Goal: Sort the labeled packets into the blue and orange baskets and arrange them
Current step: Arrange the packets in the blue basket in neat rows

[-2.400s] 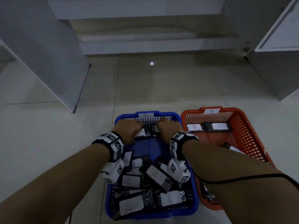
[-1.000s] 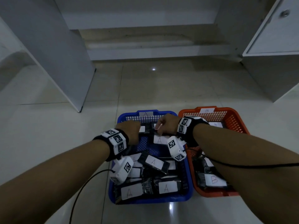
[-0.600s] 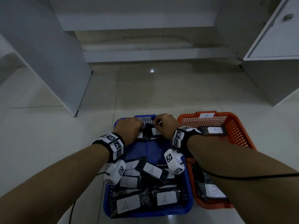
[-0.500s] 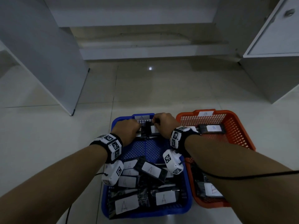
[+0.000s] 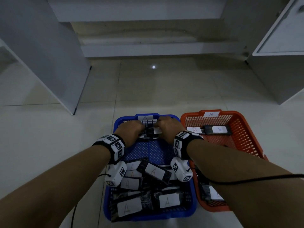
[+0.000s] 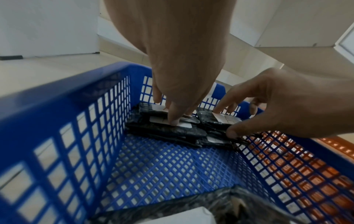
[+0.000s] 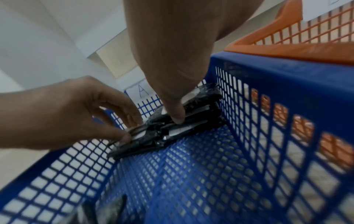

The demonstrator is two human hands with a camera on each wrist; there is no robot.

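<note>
We have the stacked packets (image 6: 168, 130) at the far end of the blue basket (image 5: 149, 151), tucked against its far wall just under the white "A" tag (image 5: 145, 117). They are dark wrapped packets with white labels, lying flat in two short piles side by side. Our left hand (image 5: 131, 134) presses down on the left pile with its fingers straight, the fingertips (image 6: 173, 119) on a white label. Our right hand (image 5: 167, 130) works the right pile: its forefinger rests on top while the thumb hooks the near edge, so it pinches that pile lightly.

We judge the step in hand to be the arranging, squaring these piles into a neat row against the far wall. Between them and the near end, the basket's mesh floor shows bare. At the near end lies a loose heap of A packets (image 5: 153, 171), some tilted and overlapping one another.

Just right of the blue basket, touching it, stands the orange basket (image 5: 243, 139), with a "B" tag (image 5: 211, 114) on its far wall and two B packets (image 5: 217, 130) laid by that wall; more sit at its near end, mostly hidden behind our right arm.

The next move, as we see it, calls for letting go of the piles without tipping them, then reaching back to the near heap for another A packet. Both baskets sit on the tiled floor (image 5: 164, 92).
</note>
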